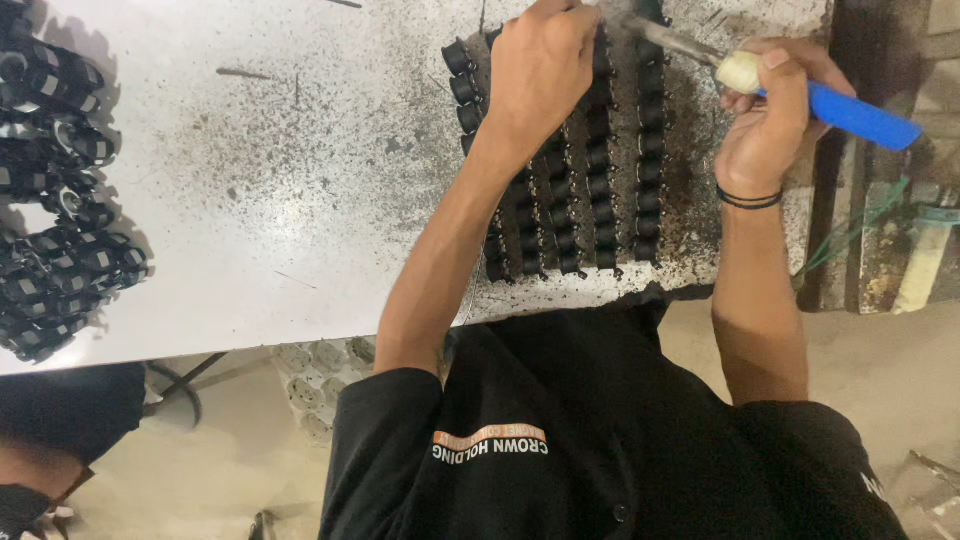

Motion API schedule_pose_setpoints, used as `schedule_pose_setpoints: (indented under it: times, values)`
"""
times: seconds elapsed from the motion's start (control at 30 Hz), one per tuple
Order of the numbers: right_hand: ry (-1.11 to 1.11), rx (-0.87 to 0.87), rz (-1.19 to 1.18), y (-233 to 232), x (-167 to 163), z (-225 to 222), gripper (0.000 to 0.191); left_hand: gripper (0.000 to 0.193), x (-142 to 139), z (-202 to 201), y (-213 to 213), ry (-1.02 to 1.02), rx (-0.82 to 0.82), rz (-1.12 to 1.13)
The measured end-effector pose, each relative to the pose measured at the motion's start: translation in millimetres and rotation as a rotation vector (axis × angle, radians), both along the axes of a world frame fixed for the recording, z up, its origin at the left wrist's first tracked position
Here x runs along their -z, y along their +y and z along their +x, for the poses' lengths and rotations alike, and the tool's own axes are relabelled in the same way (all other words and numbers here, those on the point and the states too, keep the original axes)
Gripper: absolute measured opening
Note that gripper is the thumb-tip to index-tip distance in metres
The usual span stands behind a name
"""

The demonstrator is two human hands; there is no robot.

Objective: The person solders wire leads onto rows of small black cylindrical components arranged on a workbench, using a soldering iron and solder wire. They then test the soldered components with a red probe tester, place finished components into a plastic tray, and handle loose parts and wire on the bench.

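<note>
A heap of small black parts with pale bands [60, 195] lies on the far left of the white worktable [260, 200], well apart from the rows at its other end. The table's surface is speckled with dark spots and scratches. Beneath its edge, a grey moulded tray with round cups [318, 380] sits on the pale floor [900, 370]. A worn wooden frame [880, 250] stands beside the table's right end, with a thin green wire [860, 225] across it.
</note>
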State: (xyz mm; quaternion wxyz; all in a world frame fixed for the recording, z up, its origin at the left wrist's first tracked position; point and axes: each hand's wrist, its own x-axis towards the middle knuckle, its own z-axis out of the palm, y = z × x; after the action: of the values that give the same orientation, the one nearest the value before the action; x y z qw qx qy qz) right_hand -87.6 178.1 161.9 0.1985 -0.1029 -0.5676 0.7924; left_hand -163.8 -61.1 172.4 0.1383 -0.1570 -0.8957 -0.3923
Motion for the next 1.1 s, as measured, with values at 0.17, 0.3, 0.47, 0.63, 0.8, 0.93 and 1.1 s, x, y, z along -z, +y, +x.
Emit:
schedule_pose_setpoints:
  times: [0.17,0.3,0.47,0.63,0.8,0.93,1.1]
  values:
    - [-0.017,-0.046,0.088,3,2,3,0.02,0.009,6,2,0,0.048,0.004,0.037]
    - [0.041,-0.078,0.076,4,6,11,0.02,0.012,14,1,1,0.033,0.033,0.001]
    - [0.074,-0.071,0.057,1,-14,28,0.02,0.011,-15,22,4,0.068,-0.002,-0.033]
    - [0.024,0.167,0.213,30,-86,105,0.02,0.019,-110,87,-19,0.032,-0.021,0.047]
    - [-0.216,0.242,0.237,117,-143,256,0.022,0.027,-224,179,-53,0.218,-0.033,0.282]
    - [-0.22,0.436,0.055,188,-166,357,0.023,0.022,-299,214,-86,0.68,-0.078,0.668]
    - [-0.01,0.648,-0.268,250,-150,436,0.025,0.016,-312,262,-91,0.863,-0.04,0.887]
